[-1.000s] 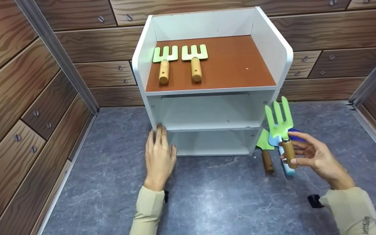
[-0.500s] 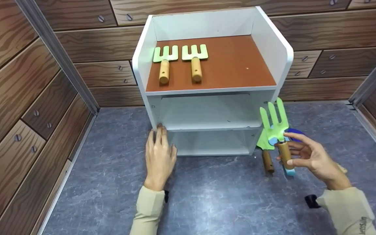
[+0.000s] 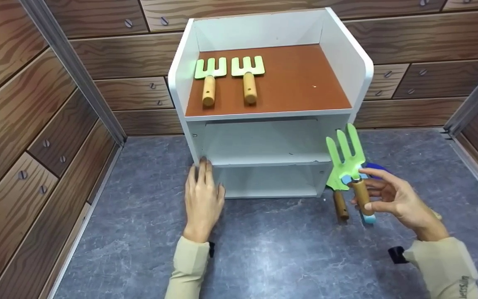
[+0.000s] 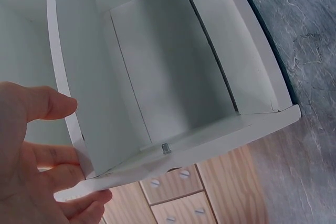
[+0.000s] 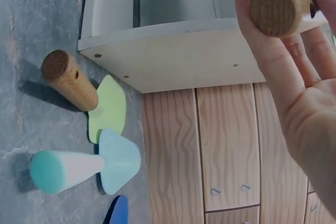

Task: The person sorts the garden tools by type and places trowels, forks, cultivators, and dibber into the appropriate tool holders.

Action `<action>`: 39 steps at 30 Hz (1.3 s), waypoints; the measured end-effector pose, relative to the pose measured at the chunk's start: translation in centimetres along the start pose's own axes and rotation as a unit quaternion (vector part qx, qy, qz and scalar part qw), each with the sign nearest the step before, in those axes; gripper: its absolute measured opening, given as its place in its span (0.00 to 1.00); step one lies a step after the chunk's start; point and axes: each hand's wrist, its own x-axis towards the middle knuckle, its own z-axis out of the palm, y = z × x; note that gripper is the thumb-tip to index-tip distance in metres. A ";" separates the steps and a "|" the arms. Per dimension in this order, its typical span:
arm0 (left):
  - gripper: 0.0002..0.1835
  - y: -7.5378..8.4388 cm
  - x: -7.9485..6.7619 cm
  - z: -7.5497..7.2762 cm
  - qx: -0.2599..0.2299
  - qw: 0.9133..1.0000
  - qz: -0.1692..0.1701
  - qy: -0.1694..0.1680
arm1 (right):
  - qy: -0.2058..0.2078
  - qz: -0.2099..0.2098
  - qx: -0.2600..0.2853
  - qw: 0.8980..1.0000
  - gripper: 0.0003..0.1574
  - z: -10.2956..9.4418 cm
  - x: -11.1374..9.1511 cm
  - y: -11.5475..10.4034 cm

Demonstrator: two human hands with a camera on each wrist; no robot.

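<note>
In the head view my right hand pinches a light green three-pronged hand fork by its wooden handle, prongs pointing up, beside the cabinet's right front edge. The right wrist view shows the round end of that handle between thumb and fingers. My left hand rests against the left front edge of a white cabinet, fingers mostly straight; its thumb lies at a shelf edge in the left wrist view. Two similar forks lie side by side on the brown top, the left one near the side panel, the other to its right.
On the grey floor right of the cabinet lie a green trowel with a brown handle, a light blue shovel and a dark blue piece, partly hidden by my right hand. Wood-patterned walls enclose the area.
My right hand has shifted slightly left with the fork, its prongs now overlapping the cabinet's right edge and the tools behind more. The left hand and the two forks on top stay put.
</note>
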 end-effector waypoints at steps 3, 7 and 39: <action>0.35 0.0 0.0 0.0 0.001 1.000 0.001 0.001 | 0.017 0.016 -0.039 0.999 0.48 0.3 0.2 -0.5; 0.35 0.0 0.0 0.0 0.002 1.000 0.001 0.000 | 0.047 0.049 -0.096 0.993 0.46 0.9 0.4 -1.3; 0.35 0.1 0.1 -0.1 0.000 1.000 -0.001 -0.001 | 0.049 0.043 -0.131 0.989 0.48 3.2 1.7 -4.7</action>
